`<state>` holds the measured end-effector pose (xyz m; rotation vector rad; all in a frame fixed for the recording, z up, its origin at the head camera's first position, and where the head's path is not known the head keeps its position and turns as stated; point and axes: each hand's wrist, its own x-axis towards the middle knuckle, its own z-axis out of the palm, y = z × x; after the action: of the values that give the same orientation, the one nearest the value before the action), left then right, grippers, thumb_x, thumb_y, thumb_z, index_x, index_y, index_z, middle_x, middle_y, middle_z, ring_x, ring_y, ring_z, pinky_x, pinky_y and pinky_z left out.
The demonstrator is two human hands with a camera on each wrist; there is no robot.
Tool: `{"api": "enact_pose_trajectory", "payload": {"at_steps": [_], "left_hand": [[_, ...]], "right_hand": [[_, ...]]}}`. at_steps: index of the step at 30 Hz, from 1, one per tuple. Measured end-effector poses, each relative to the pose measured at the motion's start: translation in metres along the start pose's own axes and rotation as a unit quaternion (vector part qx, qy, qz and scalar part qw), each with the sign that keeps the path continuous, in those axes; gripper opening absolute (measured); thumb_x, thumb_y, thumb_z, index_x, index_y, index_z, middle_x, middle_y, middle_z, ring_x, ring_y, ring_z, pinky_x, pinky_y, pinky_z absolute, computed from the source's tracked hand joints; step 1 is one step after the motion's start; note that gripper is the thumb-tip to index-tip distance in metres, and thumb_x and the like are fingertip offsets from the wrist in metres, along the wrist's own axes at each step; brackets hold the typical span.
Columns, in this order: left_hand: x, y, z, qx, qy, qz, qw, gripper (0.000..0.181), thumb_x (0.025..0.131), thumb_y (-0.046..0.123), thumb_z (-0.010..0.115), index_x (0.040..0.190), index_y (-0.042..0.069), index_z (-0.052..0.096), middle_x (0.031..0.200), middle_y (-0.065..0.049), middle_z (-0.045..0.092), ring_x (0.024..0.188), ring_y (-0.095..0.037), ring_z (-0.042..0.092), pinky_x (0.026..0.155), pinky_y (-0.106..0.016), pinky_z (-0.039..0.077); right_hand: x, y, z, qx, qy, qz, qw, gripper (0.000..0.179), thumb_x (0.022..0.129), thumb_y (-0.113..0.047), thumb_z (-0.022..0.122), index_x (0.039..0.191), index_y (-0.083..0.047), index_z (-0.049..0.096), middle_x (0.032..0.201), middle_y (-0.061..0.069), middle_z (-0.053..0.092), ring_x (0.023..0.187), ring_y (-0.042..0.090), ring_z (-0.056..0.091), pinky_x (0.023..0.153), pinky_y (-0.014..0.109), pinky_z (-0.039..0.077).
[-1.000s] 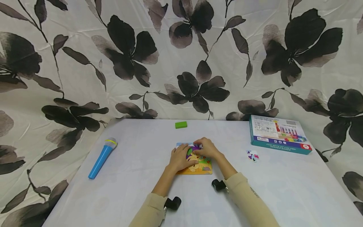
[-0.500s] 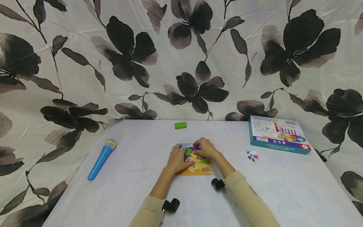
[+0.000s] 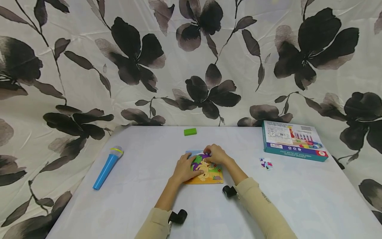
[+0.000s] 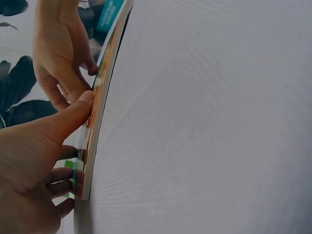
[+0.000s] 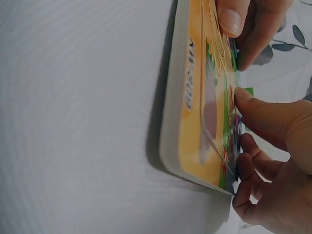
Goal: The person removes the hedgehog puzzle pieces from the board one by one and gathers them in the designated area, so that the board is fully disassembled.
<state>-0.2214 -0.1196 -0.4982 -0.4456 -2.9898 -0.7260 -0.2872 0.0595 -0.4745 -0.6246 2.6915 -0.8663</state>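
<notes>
A small picture jigsaw puzzle (image 3: 213, 179) with an orange border and a cartoon figure lies flat mid-table. My left hand (image 3: 182, 170) rests on its left side, the thumb stretched over the face and the fingers spread along the upper left edge. Over the upper right part is my right hand (image 3: 218, 155), its fingers bent and the thumb low against the surface. Between that thumb and the fingers a dark purple puzzle piece (image 5: 238, 124) shows, mostly hidden by them. To the right, one loose white and purple puzzle piece (image 3: 266, 164) lies on the cloth.
A blue toy microphone (image 3: 106, 168) lies at left. Behind the puzzle is a green block (image 3: 190, 132). At back right lies a flat game box (image 3: 293, 141) with a teal side. A floral curtain (image 3: 167, 66) hangs behind the white-covered table (image 3: 137, 199).
My left hand has slid a little left and its fingers have drawn back, so more of the purple and green picture shows. The right hand stays nearly in place.
</notes>
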Motion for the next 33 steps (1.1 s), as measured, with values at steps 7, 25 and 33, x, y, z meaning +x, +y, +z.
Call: {"api": "enact_pose_trajectory", "payload": {"at_steps": [7,25,33], "left_hand": [[0.0,0.0,0.001,0.004,0.003,0.0,1.0,0.072,0.077,0.046,0.073,0.129,0.001,0.055,0.136,-0.022,0.045,0.124,-0.038,0.041,0.102,-0.053,0.035],[0.0,0.0,0.0,0.0,0.004,-0.014,0.9999,0.086,0.075,0.05,0.073,0.131,-0.01,0.046,0.137,-0.022,0.045,0.126,-0.037,0.041,0.105,-0.05,0.033],[0.0,-0.002,0.002,0.002,0.008,-0.01,0.9999,0.087,0.075,0.05,0.073,0.131,-0.011,0.047,0.137,-0.022,0.045,0.127,-0.037,0.041,0.105,-0.05,0.034]], "right_hand": [[0.002,0.0,-0.003,-0.008,-0.013,-0.02,0.9997,0.032,0.08,-0.017,0.075,0.106,-0.001,0.065,0.1,0.01,0.06,0.097,0.025,0.055,0.09,0.041,0.046],[0.002,0.0,0.002,0.04,0.042,-0.028,0.9979,0.029,0.075,-0.009,0.078,0.097,-0.002,0.062,0.094,0.009,0.063,0.088,0.023,0.057,0.083,0.039,0.049],[-0.002,0.001,0.007,0.107,0.103,-0.048,0.9878,0.013,0.082,-0.002,0.069,0.094,0.0,0.065,0.083,0.008,0.062,0.074,0.019,0.06,0.069,0.031,0.051]]}}
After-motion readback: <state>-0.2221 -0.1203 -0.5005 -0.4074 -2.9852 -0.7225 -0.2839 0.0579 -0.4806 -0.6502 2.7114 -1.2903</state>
